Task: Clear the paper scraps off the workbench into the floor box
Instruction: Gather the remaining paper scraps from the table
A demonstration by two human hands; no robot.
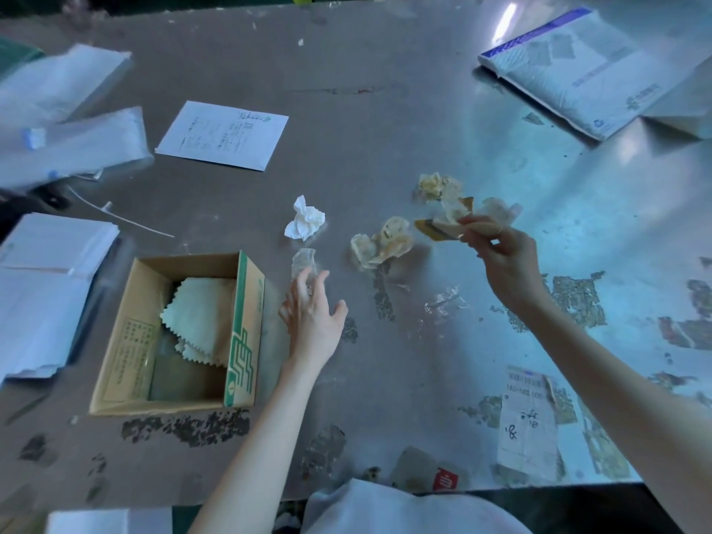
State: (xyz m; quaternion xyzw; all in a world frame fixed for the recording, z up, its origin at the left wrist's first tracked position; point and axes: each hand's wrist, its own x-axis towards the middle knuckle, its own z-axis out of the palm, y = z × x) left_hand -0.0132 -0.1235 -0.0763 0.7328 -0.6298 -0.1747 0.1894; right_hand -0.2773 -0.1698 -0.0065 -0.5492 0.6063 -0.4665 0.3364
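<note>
1. The paper scraps are crumpled, thin and surely very light. They are soft, so they will crush and not break. I think it is best to pinch each one at a raised fold, or to gather several together in the palm, because one alone may slip away.
2. The right hand [501, 252] is closed in a pinch on a small bundle of yellowish scraps [458, 215] and holds it above the workbench [385, 109].
3. The left hand [312, 314] is open with the fingers spread. A thin translucent scrap [303, 262] is at its fingertips; whether they already touch it, I cannot tell.
4. A white paper ball [304, 219] lies just beyond the left hand. A tan crumpled scrap [379, 242] lies between the two hands, and another yellowish scrap [437, 185] lies just beyond the right hand.
5. A cardboard box [246, 341] stands on the bench beside the left hand. The floor box is not visible.
</note>
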